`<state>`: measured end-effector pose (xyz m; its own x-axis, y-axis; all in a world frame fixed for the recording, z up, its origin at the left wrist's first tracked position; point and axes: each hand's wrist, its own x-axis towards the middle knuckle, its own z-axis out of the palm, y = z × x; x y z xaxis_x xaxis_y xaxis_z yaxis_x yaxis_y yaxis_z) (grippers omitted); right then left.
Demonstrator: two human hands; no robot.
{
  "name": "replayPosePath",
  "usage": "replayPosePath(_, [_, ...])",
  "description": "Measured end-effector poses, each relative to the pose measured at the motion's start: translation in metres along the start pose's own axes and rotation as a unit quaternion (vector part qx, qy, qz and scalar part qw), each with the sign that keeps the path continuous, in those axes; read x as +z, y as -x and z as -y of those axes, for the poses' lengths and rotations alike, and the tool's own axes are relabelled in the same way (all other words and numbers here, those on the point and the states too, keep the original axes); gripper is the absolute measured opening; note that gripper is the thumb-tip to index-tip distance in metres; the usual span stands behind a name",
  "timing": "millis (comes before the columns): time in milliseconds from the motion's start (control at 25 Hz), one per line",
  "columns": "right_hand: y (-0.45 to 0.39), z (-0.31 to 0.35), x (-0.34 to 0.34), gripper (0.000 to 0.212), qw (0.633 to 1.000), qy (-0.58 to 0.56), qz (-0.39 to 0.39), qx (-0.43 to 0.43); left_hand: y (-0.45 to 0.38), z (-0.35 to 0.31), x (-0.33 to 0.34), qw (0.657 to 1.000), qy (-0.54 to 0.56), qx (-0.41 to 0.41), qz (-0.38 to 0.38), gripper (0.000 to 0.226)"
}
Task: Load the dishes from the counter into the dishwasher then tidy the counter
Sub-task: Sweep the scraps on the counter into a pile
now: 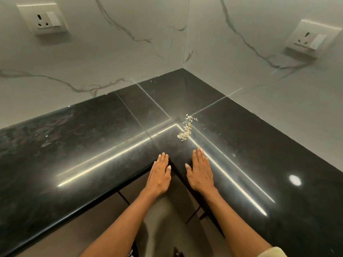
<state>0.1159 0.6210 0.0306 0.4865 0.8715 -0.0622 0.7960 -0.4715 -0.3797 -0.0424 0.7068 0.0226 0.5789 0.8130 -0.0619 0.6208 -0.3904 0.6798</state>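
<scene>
Both flat: left hand (160, 173) & right hand (200, 170), fingers straight, together, on glossy black counter (78, 145); pale flaky crumbs (186, 127) nearby.

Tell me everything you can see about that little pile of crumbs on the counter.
The pile of crumbs is a loose, narrow scatter of pale beige flakes lying on the glossy black counter, near its inner corner and beside a bright reflected light streak. A few stray bits sit apart to its right. It lies just beyond the right hand; neither hand touches it. What the flakes are cannot be told.
</scene>
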Motion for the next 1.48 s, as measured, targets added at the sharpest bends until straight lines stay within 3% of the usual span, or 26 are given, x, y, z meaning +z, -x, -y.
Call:
replayPosePath(80, [-0.017,-0.013,0.005,0.073,0.998,0.042,0.032,0.022,-0.02,-0.002,0.004,0.999,-0.036,-0.003,0.022,0.055])
replayPosePath(400, [-0.099,-0.005,0.023,0.078,0.998,0.056,-0.026,0.005,-0.105,-0.005,0.006,0.997,-0.065,0.032,0.037,0.058])
replayPosePath(640, [-0.18,0.009,0.022,0.079,0.998,0.045,-0.015,0.033,-0.184,-0.005,0.002,0.994,-0.051,0.067,0.075,0.055])
replayPosePath(800, [-0.213,0.012,0.013,0.071,0.986,-0.141,-0.085,0.013,-0.222,-0.005,0.003,0.993,-0.012,0.083,0.079,0.06])
replayPosePath(920, [-0.242,-0.013,-0.002,0.06,0.96,-0.212,-0.171,0.069,-0.253,-0.007,0.0,0.992,0.028,0.089,0.082,0.06])
replayPosePath(1000, [-0.264,-0.031,-0.013,0.061,0.965,-0.2,-0.134,0.099,-0.276,-0.009,-0.002,0.99,0.041,0.099,0.096,0.063])
replayPosePath(1120, [-0.286,-0.044,-0.014,0.061,0.988,-0.131,-0.064,0.056,-0.303,-0.015,0.0,0.985,0.042,0.12,0.118,0.073])
replayPosePath(1320, [-0.275,-0.033,0.003,0.059,0.993,-0.108,-0.034,-0.029,-0.307,-0.017,0.008,0.982,0.006,0.154,0.109,0.078])
replayPosePath(1480, [-0.246,-0.022,0.013,0.06,0.988,-0.138,-0.027,-0.071,-0.281,-0.015,0.015,0.98,0.053,0.159,0.107,0.074])
